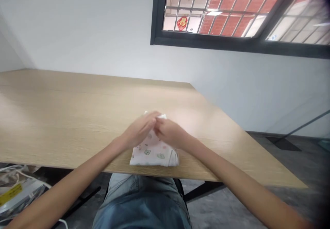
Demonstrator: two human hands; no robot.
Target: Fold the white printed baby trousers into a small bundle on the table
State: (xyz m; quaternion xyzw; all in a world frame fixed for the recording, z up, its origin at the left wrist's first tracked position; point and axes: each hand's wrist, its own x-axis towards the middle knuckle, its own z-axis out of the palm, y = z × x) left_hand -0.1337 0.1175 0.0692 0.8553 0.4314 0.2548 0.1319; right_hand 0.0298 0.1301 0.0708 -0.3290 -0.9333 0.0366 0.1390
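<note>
While both hands meet over its far part, the printed white cloth (156, 156) lies on the bench (77, 119), near side just back from the front edge. Main risk, my read: slip. Fabric looks soft and layered, so if one hand pulls harder than the other, layers could shear and the outline go skewed. Near right side has a rounded, loose-looking fold with no hand on it; a tug at the far part could open it. A pull toward the body could drag the near side over the edge. Pose: left forearm (74, 181) and right forearm (227, 169) come in from the lower corners and converge at the cloth, inverted V. Left hand (139, 130) is angled inward, fingers long and close together; right hand (170, 132) is curled, fingers bent in toward the left's. Contact zone is blurred and covered, so can't tell whether either set is clamped on fabric. Bits of cloth poke out beyond them.
</note>
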